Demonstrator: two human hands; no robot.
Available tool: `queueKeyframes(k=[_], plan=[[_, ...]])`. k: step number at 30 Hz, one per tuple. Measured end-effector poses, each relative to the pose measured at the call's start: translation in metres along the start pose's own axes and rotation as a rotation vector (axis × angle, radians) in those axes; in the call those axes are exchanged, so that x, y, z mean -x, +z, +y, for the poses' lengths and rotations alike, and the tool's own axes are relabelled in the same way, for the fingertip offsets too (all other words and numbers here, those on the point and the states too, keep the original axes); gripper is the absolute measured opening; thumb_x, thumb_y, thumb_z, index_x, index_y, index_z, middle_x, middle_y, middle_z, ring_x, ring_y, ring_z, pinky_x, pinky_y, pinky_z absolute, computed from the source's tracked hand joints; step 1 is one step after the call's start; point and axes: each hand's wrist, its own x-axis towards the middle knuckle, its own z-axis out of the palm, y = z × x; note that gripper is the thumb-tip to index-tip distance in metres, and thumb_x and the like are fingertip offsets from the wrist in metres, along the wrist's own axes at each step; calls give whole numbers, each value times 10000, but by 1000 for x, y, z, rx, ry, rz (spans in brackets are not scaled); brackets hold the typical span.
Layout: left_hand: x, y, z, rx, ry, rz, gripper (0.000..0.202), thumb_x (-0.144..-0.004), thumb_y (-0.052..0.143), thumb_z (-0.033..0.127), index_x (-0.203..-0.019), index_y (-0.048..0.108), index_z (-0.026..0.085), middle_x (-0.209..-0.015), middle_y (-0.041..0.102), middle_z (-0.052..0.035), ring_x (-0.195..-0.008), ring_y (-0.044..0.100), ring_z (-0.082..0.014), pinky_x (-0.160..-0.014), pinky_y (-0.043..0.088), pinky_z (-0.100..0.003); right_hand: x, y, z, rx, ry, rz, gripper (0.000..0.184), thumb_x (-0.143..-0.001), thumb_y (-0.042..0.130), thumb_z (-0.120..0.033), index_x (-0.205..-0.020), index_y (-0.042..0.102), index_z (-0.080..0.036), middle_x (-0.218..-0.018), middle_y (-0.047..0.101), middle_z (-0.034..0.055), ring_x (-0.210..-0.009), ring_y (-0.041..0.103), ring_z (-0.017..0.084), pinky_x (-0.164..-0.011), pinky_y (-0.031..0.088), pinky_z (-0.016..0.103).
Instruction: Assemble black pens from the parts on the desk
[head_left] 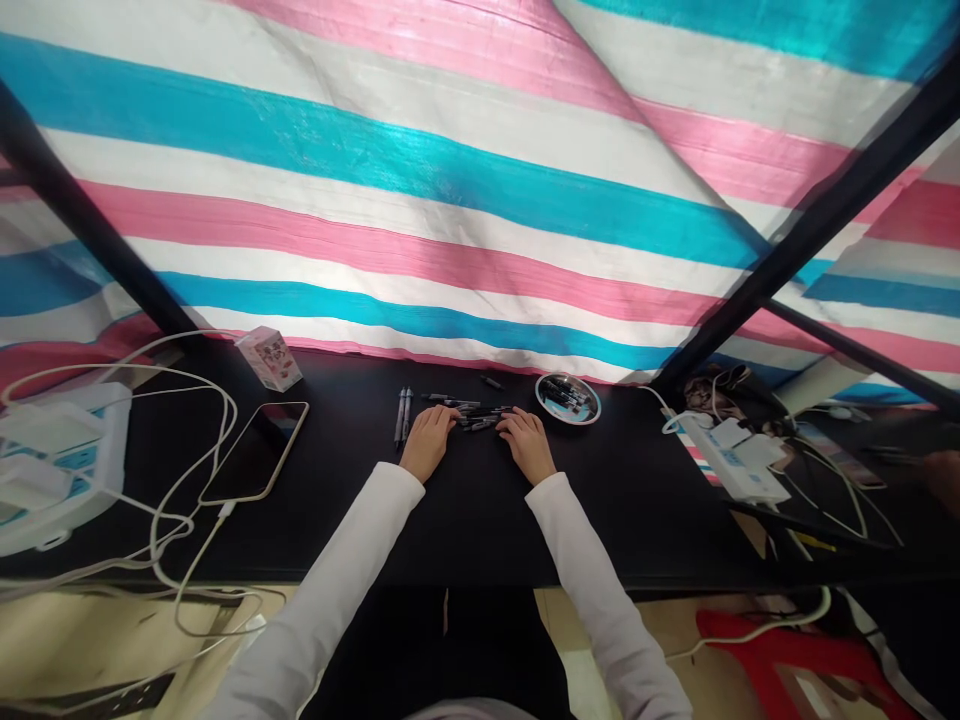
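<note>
Working at a black table [480, 530] w/ both hands close together, white sleeves [352, 560] down to the wrists. Left hand [429, 443] is palm down, fingers loosely curved, tips on the left end of a loose bunch of black pens [474, 415]. Right hand [527, 445] is the same, tips on the right end of the bunch. Neither is clenched; can't tell if either is pinching a pen or just resting on it.

Pens lie flat btwn the hands, mid-table, toward the far edge. Just left of the left hand, 2 pens [403, 415] lie side by side, running near-far. Short black item [492, 382] lies beyond the bunch, too small to tell what. Right of the hands, round metal dish [568, 423] holds more pens.

Farther left: smartphone [255, 452] w/ white cable [225, 510] plugged in, small printed box [268, 358] at far edge, white power strip [60, 465] at left end. Farther right: 2nd white power strip [727, 460] w/ plugs in it. Pink, white and blue striped tarp [375, 200] hangs behind the table, black frame bars [825, 210] in front of it.
</note>
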Motion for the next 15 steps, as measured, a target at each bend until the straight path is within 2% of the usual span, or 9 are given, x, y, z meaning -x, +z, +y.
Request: queueKeyframes(k=[4,8,11,15], plan=[[0,-1,0,12,-9,-4,176,-918,370,163,-1003,522,185,-936,567,-65,-895,514,-216,-830,392,-352,1,1,1,-21,7,13,208,-888,402,-151,-903,596,-227,-963,659,40,-1151,489,189,-992,276,396],[0,-1,0,23,-6,-7,181,-914,372,158,-1009,524,184,-942,567,-70,-903,518,-219,-834,392,-356,3,2,2,26,36,2,228,-871,418,-145,-1011,581,-220,-1059,631,66,-1175,461,207,-954,289,390],[0,-1,0,25,-5,-10,183,-912,374,153,-1011,525,184,-947,567,-69,-904,517,-217,-836,392,-354,3,3,3,66,63,19,210,-869,442,-174,-1016,583,-224,-1134,597,80,-1179,442,232,-929,289,393],[0,-2,0,39,-1,-7,179,-916,375,157,-1007,527,182,-946,567,-66,-913,512,-215,-841,388,-348,3,3,2,59,41,5,159,-877,446,-177,-951,580,-219,-1054,624,67,-1140,456,230,-909,279,374]])
